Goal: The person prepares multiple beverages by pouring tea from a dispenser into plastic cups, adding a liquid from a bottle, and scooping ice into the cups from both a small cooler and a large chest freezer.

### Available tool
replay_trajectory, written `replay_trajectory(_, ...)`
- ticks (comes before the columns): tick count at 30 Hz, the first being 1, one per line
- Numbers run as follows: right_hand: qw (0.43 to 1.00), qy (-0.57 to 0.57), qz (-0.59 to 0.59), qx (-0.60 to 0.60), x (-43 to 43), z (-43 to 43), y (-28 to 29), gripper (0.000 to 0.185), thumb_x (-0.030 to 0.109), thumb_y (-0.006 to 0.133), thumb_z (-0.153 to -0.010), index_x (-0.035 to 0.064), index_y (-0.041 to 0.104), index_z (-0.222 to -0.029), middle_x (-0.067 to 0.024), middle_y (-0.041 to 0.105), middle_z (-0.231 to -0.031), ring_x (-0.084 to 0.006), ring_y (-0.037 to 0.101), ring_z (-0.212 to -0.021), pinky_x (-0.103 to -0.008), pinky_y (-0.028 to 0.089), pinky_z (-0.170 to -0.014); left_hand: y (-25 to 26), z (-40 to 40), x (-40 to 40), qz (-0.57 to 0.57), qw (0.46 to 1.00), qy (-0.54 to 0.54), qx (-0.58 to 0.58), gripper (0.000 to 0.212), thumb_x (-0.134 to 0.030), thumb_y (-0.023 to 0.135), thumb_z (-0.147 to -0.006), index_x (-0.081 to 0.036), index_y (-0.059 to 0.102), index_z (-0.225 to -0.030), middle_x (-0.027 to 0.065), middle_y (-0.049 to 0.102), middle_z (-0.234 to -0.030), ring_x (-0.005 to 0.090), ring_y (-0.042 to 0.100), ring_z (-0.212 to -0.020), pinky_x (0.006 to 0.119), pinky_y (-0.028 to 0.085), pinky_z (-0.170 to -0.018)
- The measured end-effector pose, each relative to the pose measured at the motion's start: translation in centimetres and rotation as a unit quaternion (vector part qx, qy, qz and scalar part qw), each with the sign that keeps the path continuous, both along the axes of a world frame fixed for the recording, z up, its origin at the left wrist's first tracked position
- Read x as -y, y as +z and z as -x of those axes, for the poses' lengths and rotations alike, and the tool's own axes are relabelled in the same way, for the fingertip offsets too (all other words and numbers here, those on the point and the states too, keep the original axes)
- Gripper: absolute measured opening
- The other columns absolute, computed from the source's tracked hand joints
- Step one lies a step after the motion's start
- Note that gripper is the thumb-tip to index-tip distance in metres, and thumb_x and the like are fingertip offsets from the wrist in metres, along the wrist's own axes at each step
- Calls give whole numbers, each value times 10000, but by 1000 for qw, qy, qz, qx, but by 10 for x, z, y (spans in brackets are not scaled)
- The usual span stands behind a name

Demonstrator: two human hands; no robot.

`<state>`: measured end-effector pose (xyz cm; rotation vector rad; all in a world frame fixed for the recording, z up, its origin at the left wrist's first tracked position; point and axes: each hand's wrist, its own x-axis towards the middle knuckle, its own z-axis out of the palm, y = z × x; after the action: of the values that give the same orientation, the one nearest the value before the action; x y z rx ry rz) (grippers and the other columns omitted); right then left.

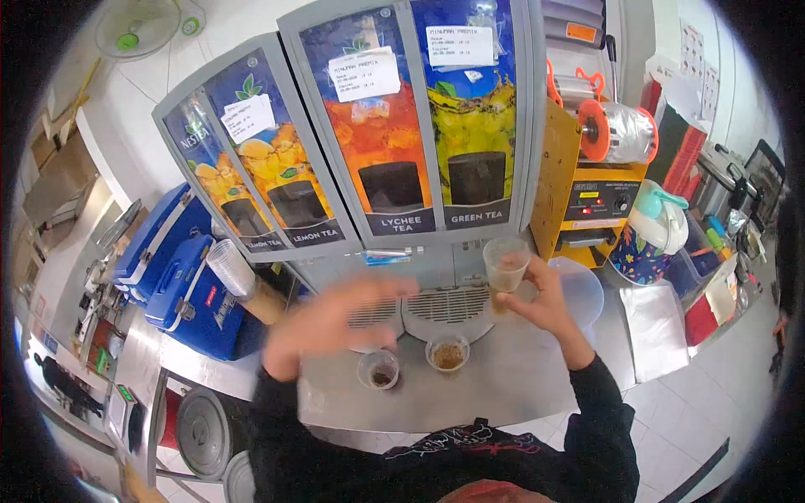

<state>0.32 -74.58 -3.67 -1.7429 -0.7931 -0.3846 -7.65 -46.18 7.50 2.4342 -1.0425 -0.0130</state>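
My right hand grips a clear plastic cup with a brownish liquid low in it, in front of the drink dispenser's right side. Blurred by motion, my left hand is over the left drip tray with thumb and fingers apart; nothing shows between them. Two more clear cups stand on the steel counter below my hands. The left cup has something dark at its bottom, and the right cup contains a brown drink or ice; its contents are hard to tell.
Stacked plastic cups lean beside blue cooler boxes at left. On the right are a yellow cup sealing machine, a translucent round container and a white sheet. A second drip grille lies under the dispenser.
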Motion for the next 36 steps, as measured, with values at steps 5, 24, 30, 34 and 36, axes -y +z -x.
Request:
replay_trajectory(5,992,67,-103,-31,12,9,72,446,82,660,-680,15,469,-1077,-62,560,-937,-121,536,-845,-262,427,-740,182,-73,34,138,884,66,441,224,-207,594,-750,-60,606,-918,61,600,-924,161,565,-865,279,432,-751)
replay_trajectory(24,985,-92,-119,81,59,8,212,340,188,522,-790,8,481,-1075,-44,557,-946,-91,531,-820,-227,417,-708,312,-197,76,-72,951,-33,297,419,-26,694,-560,-105,534,-939,91,531,-1047,238,456,-1042,383,337,-936)
replay_trajectory(30,977,-149,-11,152,59,-38,285,395,268,541,-774,12,489,-1070,-52,539,-881,-111,525,-786,-253,426,-695,325,-204,61,128,932,-29,337,163,-3,518,-700,-10,592,-846,115,558,-1033,229,486,-1029,303,401,-826)
replay_trajectory(34,939,-218,116,240,40,-83,336,446,301,552,-759,14,489,-1095,-81,534,-925,-143,538,-833,-242,416,-717,341,-231,56,170,894,-78,407,152,8,483,-674,-10,620,-736,114,594,-940,228,523,-953,291,396,-805)
replay_trajectory(36,814,-287,239,445,47,-134,364,467,304,552,-761,23,466,-1124,-89,528,-980,-153,541,-856,-252,420,-732,339,-236,59,200,869,-69,448,161,6,472,-663,-13,629,-695,118,608,-883,220,538,-899,293,393,-804)
